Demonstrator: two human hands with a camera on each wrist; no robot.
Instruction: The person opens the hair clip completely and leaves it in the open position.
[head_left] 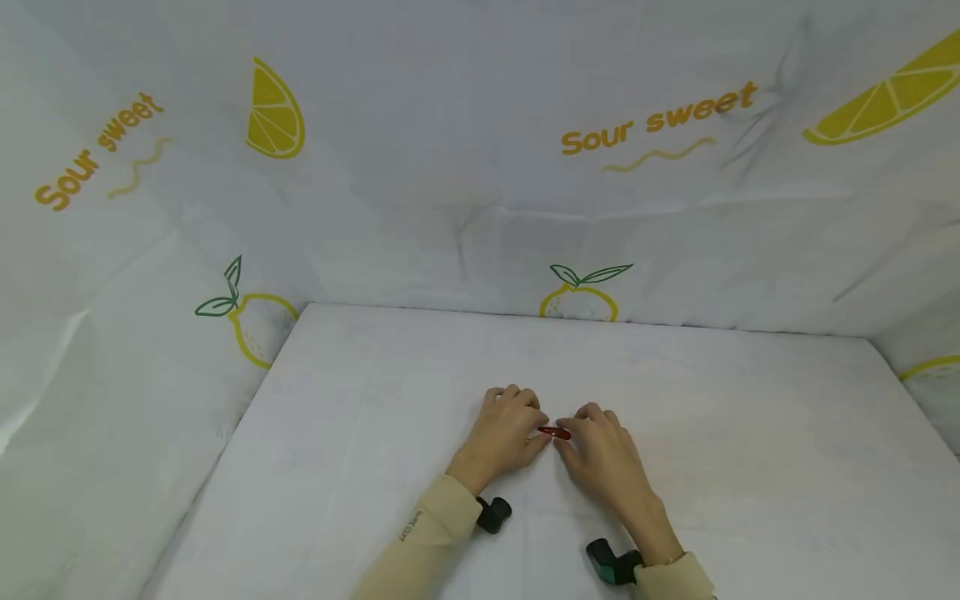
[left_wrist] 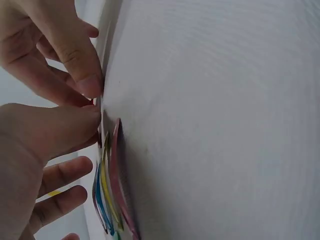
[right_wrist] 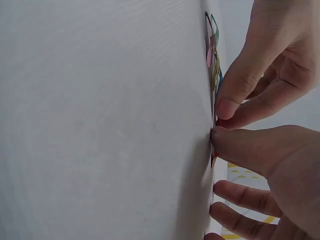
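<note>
A small red snap hair clip [head_left: 555, 432] lies between both hands, close to the white tabletop. My left hand [head_left: 506, 429] pinches its left end with thumb and index finger, and my right hand [head_left: 603, 454] pinches the right end. In the left wrist view the two thumbs nearly meet and cover most of the red clip. Beside the left hand's fingers lie several other hair clips, among them a pink one [left_wrist: 118, 185], a yellow one [left_wrist: 105, 182] and a blue one [left_wrist: 99, 200]. The left hand hides these clips in the head view.
The white table [head_left: 375, 375] spreads out around both hands. Behind it hangs a pale sheet [head_left: 420, 125] printed with lemons and lettering. Dark wrist cameras stick out below the left wrist [head_left: 492, 514] and the right wrist [head_left: 611, 562].
</note>
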